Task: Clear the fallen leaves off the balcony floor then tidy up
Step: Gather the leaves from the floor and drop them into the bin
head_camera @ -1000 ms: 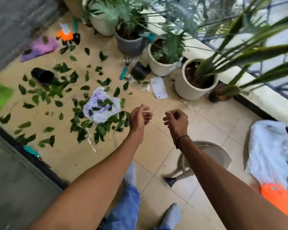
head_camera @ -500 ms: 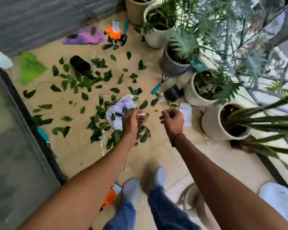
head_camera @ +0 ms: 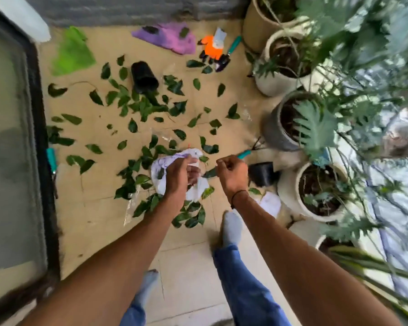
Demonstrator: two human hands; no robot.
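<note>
Several dark green fallen leaves [head_camera: 149, 107] lie scattered over the beige tiled balcony floor [head_camera: 99, 208]. My left hand [head_camera: 179, 177] and my right hand [head_camera: 233, 175] are held out side by side above the leaves, fingers curled in a pinch. Between them hangs what looks like a thin clear plastic bag [head_camera: 196, 182], faint and hard to make out. A crumpled white cloth [head_camera: 160, 165] lies on the floor under my left hand, partly hidden by it.
Potted plants [head_camera: 316, 189] line the right side. A tipped black pot [head_camera: 144, 77], a purple cloth [head_camera: 172, 38], a green cloth [head_camera: 71, 52], an orange glove [head_camera: 213, 47], a teal trowel [head_camera: 232, 47] and a small black pot [head_camera: 263, 175] lie around. A glass door [head_camera: 12, 161] borders the left.
The view has swung left and down over the leaves as I stepped forward. Both hands stay raised and curled, now above the white cloth.
</note>
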